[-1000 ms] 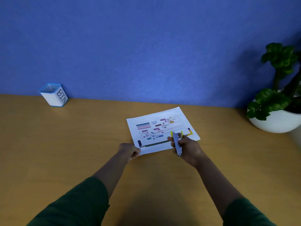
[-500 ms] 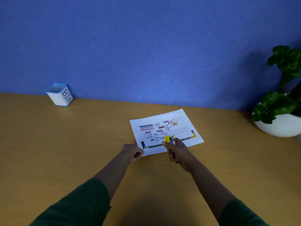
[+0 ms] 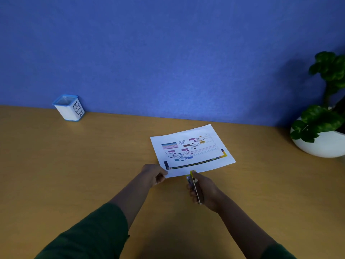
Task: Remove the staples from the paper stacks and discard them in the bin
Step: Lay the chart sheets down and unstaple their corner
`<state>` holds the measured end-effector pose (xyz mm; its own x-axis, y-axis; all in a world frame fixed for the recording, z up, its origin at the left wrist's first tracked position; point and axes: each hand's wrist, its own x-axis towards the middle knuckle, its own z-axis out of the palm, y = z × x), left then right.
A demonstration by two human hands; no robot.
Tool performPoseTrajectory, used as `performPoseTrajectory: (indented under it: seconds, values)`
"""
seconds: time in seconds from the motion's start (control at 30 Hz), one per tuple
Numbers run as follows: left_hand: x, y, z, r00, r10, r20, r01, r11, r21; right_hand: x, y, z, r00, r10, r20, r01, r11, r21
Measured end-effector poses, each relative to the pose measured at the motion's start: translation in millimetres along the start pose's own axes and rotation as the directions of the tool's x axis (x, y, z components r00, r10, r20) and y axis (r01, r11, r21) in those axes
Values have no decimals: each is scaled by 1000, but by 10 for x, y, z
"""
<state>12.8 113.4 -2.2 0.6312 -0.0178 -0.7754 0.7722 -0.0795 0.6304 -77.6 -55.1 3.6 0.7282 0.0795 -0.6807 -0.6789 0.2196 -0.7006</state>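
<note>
— On the table (image 3: 74,174)?
— Printed paper stack (image 3: 192,149), lying flat near the middle, turned slightly askew, coloured chart facing up, dark band of text along the near edge.

— Left hand (image 3: 154,174)?
— At the near left corner of the paper stack, fingers (image 3: 162,178) curled closed and pinching that corner. Green sleeve (image 3: 89,234) covering the forearm behind it.

— Right hand (image 3: 204,191)?
— Just beside the near edge of the paper stack, wrapped around a staple remover (image 3: 194,186), fingers closed on it. Yellow tip pointing away from the body, touching or just overlapping the paper's near edge, a little right of the pinched corner. Grey metal part running back through the fist toward the wrist.

— Staple itself?
— Too small to make out. Cannot tell whether the yellow tip has hooked anything.

— Bin (image 3: 69,107)?
— Far left, standing upright against the blue wall (image 3: 168,53), well apart from the paper stack and both hands. White with a blue rim, "BIN" written on its side. Contents not visible from this angle.

— Anything else?
— Potted plant (image 3: 324,113) at the far right edge, green leaves over a round white pot, well apart from the paper.
</note>
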Motion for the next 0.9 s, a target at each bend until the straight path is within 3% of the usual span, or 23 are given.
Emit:
performPoseTrajectory:
  seconds: [0.17,0.9]
  values:
    - [-13,-10,-6,1000,-11,-19,12,999,46,-3,133,86,995,103,15,-103,994,-25]
    - [-129,-63,24,997,55,-54,-55,998,6,236,-55,471,993,83,-89,-76,994,77]
